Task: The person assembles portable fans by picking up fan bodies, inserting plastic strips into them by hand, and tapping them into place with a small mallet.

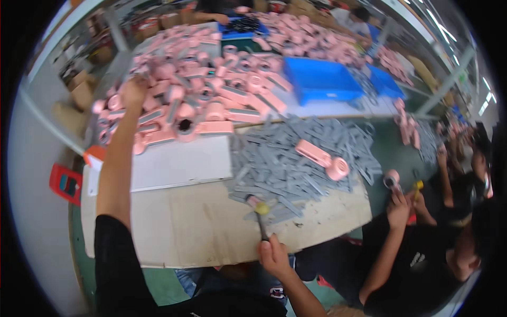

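My left arm stretches forward to a large heap of pink plastic handheld devices (216,111) with round heads and straight handles, like handheld fans. At the heap's left side, my left hand (134,91) is among them, its fingers blurred and partly hidden. My right hand (274,256) is closed round the dark handle of a small mallet (261,207) with a yellow face, held over the table's front part. Just beyond the mallet head spreads a pile of flat grey plastic strips (285,158). One pink device (315,153) lies on top of that pile.
A white board (182,162) lies between the heap and the cardboard-covered table front (179,222). Blue bins (322,79) stand farther back. A red tray (66,184) hangs at the left. Close on the right, a co-worker holds a pink device (392,179) and a yellow-headed tool.
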Demonstrator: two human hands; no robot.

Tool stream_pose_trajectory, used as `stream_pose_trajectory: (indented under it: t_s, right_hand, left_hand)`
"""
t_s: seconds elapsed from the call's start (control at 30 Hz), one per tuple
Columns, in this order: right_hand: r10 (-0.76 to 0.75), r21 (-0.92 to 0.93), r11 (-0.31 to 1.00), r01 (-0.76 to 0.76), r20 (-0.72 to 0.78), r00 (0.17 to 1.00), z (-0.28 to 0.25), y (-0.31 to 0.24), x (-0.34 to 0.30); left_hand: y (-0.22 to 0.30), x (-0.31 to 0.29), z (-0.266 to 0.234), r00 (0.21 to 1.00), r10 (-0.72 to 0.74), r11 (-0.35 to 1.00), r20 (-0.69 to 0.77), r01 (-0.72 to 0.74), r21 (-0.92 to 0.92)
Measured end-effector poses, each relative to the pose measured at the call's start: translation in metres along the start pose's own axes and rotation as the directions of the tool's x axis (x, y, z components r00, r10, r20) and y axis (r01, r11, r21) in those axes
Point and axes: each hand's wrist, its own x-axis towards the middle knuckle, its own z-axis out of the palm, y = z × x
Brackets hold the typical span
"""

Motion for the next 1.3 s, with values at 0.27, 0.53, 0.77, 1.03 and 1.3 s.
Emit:
stream_pose_trajectory:
  t_s: [0.27, 0.53, 0.77, 1.03, 1.3]
  right_hand:
    - [-0.031, -0.036, 0.999, 0.028, -0.073, 0.997, -0.008, -0.007, -0.004]
    - [-0.065, 0.119, 0.990, 0.078, -0.106, 0.992, -0.001, -0.005, -0.007]
    - [0.000, 0.193, 0.980, 0.041, -0.204, 0.979, -0.006, -0.005, -0.011]
    - [-0.243, -0.020, 0.969, 0.248, -0.287, 0.926, 0.003, -0.032, 0.014]
    - [0.105, 0.003, 0.994, -0.107, 0.186, 0.977, 0.023, -0.038, 0.022]
  left_hand:
    - [0.303, -0.132, 0.045, 0.637, 0.748, 0.553, 0.186, -0.444, -0.705]
    - [0.455, -0.214, 0.074, 0.341, 0.923, 0.336, 0.178, -0.490, -0.804]
    - [0.425, -0.182, -0.010, 0.740, 0.599, 0.400, 0.306, 0.055, -0.915]
    - [0.278, -0.305, -0.134, 0.670, -0.528, 0.151, 0.522, 0.678, -0.719]
    - [0.216, -0.373, -0.178, 0.976, -0.126, 0.963, 0.180, 0.164, -0.215]
